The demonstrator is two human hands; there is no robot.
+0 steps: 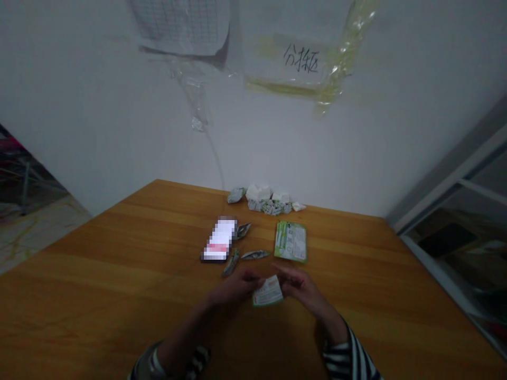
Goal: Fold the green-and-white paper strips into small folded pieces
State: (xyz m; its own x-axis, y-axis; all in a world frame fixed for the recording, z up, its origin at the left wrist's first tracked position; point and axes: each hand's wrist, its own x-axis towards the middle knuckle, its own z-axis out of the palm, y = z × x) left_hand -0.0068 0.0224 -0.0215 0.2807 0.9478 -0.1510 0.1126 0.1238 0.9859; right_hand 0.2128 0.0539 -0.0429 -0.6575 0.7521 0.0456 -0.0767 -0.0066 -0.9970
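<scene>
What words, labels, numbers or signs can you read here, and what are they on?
"分拣区": handwritten on the taped wall paper.
Gridded sheet: too blurred.
Phone: screen pixelated, unreadable.
Held green-edged packet: print too blurred.
Green-and-white packets: print too small.
Crumpled wrappers: print too small.

Pixelation masks most of the smartphone, print on the green-edged card is too blurred to read, and the view's top edge crops the gridded paper sheet.
</scene>
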